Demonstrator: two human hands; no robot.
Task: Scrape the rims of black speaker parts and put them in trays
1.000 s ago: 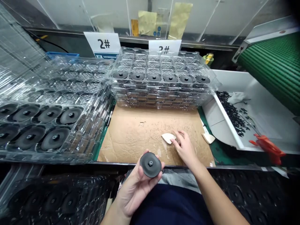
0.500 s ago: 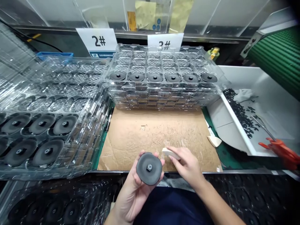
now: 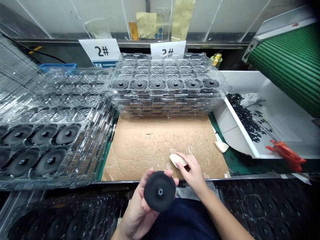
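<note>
My left hand (image 3: 140,206) grips a black rounded-square disc (image 3: 160,201) by its edges, its face with the small central hub turned up toward me. Just to the right, my right hand (image 3: 191,171) pinches a cream-coloured wedge-shaped pad (image 3: 177,160) between thumb and fingers, apart from the disc. The kind of pad is not plain; it may be sponge. Both hands are at the near edge of a cardboard sheet (image 3: 150,146). A similar cream wedge (image 3: 221,146) lies at the sheet's right edge.
Clear plastic trays (image 3: 160,103) stand stacked at the back, with black discs in their front row. More trays (image 3: 82,146) with discs stand left. On the right, a white bin (image 3: 240,130) holds small black pieces and orange-handled pliers (image 3: 287,153) below a green ribbed roll (image 3: 287,63).
The disc has come nearer to me and tilted. My right hand has turned the pad so more of its broad face shows. The camera view has shifted slightly.
</note>
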